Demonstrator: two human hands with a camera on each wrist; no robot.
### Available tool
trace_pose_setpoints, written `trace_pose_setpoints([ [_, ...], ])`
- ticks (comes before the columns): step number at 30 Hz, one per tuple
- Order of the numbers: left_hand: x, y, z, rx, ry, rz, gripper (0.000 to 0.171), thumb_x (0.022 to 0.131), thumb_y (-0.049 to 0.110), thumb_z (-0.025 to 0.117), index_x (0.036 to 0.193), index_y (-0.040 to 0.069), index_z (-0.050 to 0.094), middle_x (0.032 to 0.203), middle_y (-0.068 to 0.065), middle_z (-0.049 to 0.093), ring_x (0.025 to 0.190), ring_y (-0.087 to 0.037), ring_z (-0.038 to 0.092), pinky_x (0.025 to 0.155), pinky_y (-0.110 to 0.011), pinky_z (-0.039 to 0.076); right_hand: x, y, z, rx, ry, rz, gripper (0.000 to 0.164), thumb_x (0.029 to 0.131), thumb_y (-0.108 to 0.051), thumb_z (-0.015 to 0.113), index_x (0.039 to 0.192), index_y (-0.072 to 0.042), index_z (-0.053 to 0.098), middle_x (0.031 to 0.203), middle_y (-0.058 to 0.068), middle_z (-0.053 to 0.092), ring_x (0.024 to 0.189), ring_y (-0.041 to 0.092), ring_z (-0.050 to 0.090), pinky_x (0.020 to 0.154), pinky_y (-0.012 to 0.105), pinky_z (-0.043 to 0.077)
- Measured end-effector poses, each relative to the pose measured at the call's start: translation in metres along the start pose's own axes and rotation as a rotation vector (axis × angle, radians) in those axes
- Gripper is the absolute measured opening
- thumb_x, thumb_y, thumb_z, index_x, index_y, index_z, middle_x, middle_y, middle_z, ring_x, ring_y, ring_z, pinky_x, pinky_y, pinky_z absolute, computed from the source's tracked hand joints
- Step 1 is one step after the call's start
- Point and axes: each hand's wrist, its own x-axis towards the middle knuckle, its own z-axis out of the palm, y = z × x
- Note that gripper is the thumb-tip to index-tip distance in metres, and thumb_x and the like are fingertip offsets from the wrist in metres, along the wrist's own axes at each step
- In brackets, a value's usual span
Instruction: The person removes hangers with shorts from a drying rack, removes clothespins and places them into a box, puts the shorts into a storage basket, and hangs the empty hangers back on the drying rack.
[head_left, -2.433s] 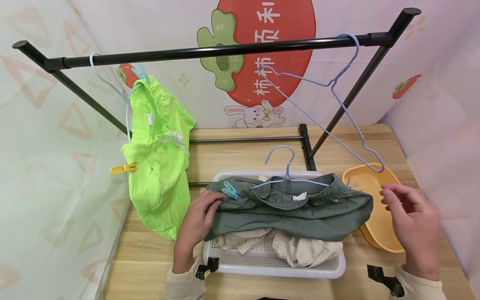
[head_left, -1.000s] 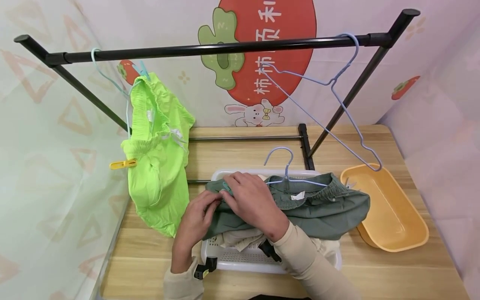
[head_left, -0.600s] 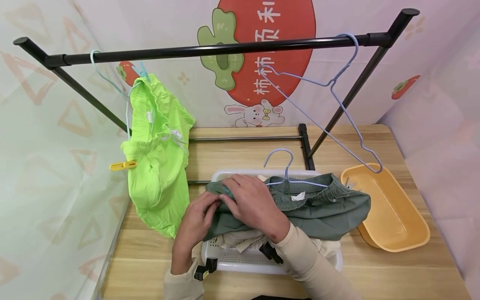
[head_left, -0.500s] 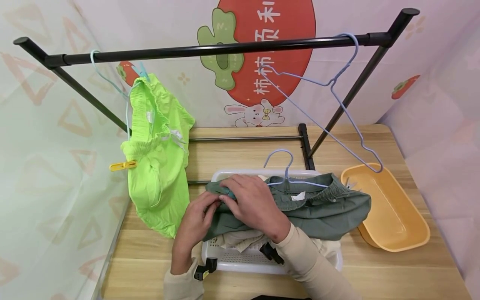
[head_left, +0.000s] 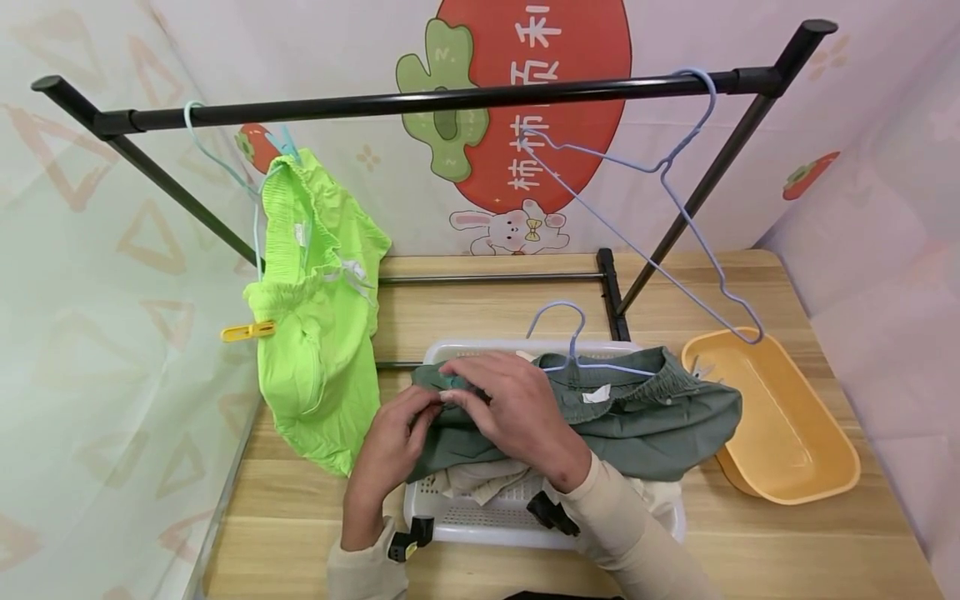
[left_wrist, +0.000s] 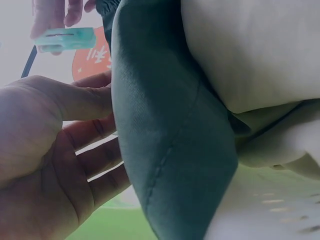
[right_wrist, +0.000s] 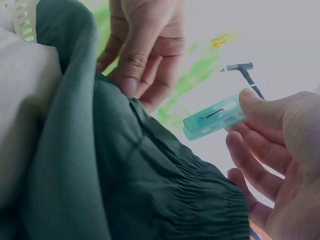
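Dark green shorts with a gathered elastic waistband lie across a white basket, a blue hanger inside the waist. My left hand pinches the cloth at the waistband's left end between thumb and fingers. Beside it, my right hand pinches a teal clothespin by one end, between thumb and index finger. In the right wrist view the clothespin appears apart from the cloth. The head view mostly hides it behind my right hand.
Neon green shorts hang at left from a black rack, with a yellow clothespin. A bare blue hanger hangs at right. An orange basin stands right of the basket. Beige clothes lie under the dark shorts.
My right hand has crossed left from over the orange basin to the waistband's left end. The clothespin, earlier on the shorts, is now between its fingers. My left hand stays in place.
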Motion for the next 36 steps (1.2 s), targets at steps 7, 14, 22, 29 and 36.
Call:
trace_pose_setpoints([
  [7,0.000,-0.003,0.001,0.013,0.012,0.014,0.022,0.094,-0.008,0.069,0.110,0.006,0.074,0.098,0.000,0.069,0.085,-0.014,0.063,0.073,-0.036,0.054,-0.008,-0.013,-0.024,0.099,-0.004,-0.025,0.035,0.093,-0.028,0.080,0.124,-0.014,0.072,0.116,-0.004,0.072,0.099,0.012,0.066,0.082,0.029,0.054],
  [14,0.001,-0.002,0.002,0.005,-0.003,-0.025,0.021,0.094,-0.006,0.070,0.110,0.007,0.075,0.100,0.000,0.070,0.092,-0.016,0.067,0.079,-0.040,0.055,-0.019,-0.022,-0.056,0.178,0.114,-0.047,0.036,0.101,-0.035,0.069,0.125,-0.009,0.072,0.119,0.002,0.072,0.096,0.015,0.067,0.086,0.030,0.054],
  [22,-0.001,-0.001,0.001,0.013,0.002,0.002,0.021,0.093,-0.008,0.070,0.108,0.006,0.075,0.098,-0.001,0.070,0.091,-0.016,0.067,0.078,-0.039,0.056,-0.047,-0.006,-0.096,0.069,0.306,-0.061,0.043,0.104,-0.037,0.063,0.116,0.003,0.072,0.106,0.013,0.072,0.083,0.017,0.064,0.080,0.020,0.052],
  [29,-0.001,-0.002,0.002,0.018,0.002,-0.010,0.022,0.093,-0.007,0.070,0.109,0.007,0.075,0.100,0.000,0.071,0.092,-0.016,0.067,0.079,-0.039,0.056,-0.087,0.022,-0.133,-0.038,0.425,0.135,0.043,0.099,-0.031,0.072,0.113,0.010,0.072,0.093,0.018,0.070,0.086,0.008,0.062,0.081,0.014,0.048],
  [36,-0.001,-0.002,0.002,0.009,0.000,0.004,0.022,0.093,-0.007,0.070,0.109,0.007,0.075,0.099,0.001,0.070,0.090,-0.015,0.066,0.078,-0.038,0.055,-0.138,0.045,-0.160,-0.108,0.486,0.366,0.035,0.086,0.009,0.074,0.120,0.010,0.070,0.107,0.001,0.070,0.093,0.000,0.061,0.083,0.011,0.046],
])
